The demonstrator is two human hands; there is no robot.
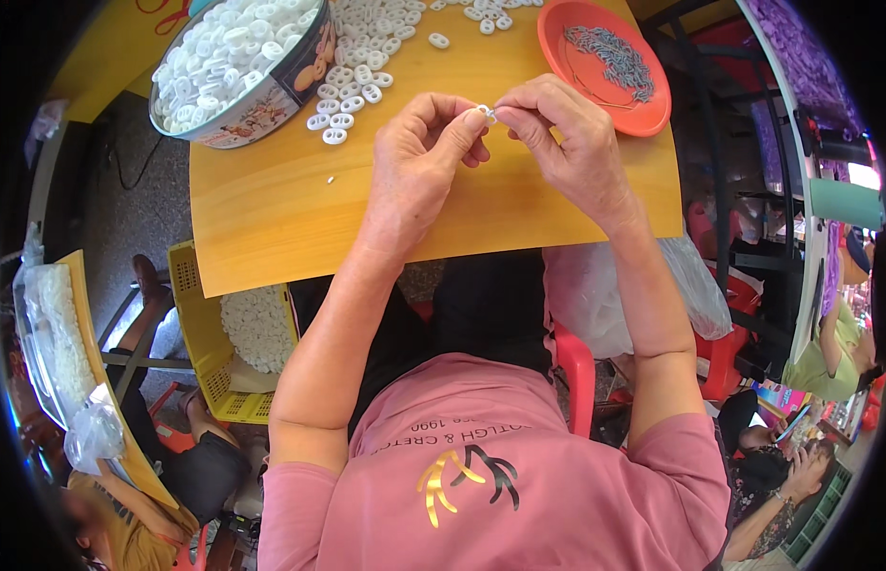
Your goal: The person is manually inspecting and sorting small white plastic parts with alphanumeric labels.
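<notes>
My left hand [426, 143] pinches a small white oval plastic piece [486, 112] between thumb and forefinger above the wooden table. Close against it, my right hand [569, 141] has its thumb and forefinger pressed together at the piece's right side; what they grip is too small to make out. Loose white ovals with two holes [350, 103] lie spread on the table left of my hands. Behind my right hand, a red plastic plate [645, 120] holds a tangled heap of thin grey pieces [614, 65].
A round printed tin [289, 107] heaped with white ovals [229, 57] stands at the table's [291, 224] far left. Below the left edge sits a yellow crate [197, 328] with more white pieces. A clear plastic bag [595, 295] hangs by my red chair [576, 371]. Other people sit on both sides.
</notes>
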